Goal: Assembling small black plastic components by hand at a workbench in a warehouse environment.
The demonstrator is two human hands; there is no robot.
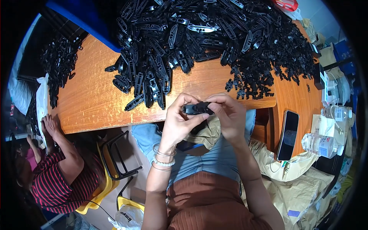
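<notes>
Just off the table's near edge, both my hands meet on one oblong black plastic part (194,109). My left hand (180,119) is closed round its left end, thumb along the near side. At the right end, the fingers of my right hand (229,115) pinch it, and a smaller dark piece (202,105) seems to lie there, partly hidden by the fingertips. Beyond my hands, a big heap of long black plastic parts (153,86) covers the far middle of the table. To its right spreads a pile of small black clips (253,82).
The wooden table (96,99) has a blue bin (92,23) at its far left. A phone (288,136) and a plastic bottle (320,145) lie at the right. An open brown paper bag (209,136) is in my lap. Another person (69,176) sits at the left, near more black parts.
</notes>
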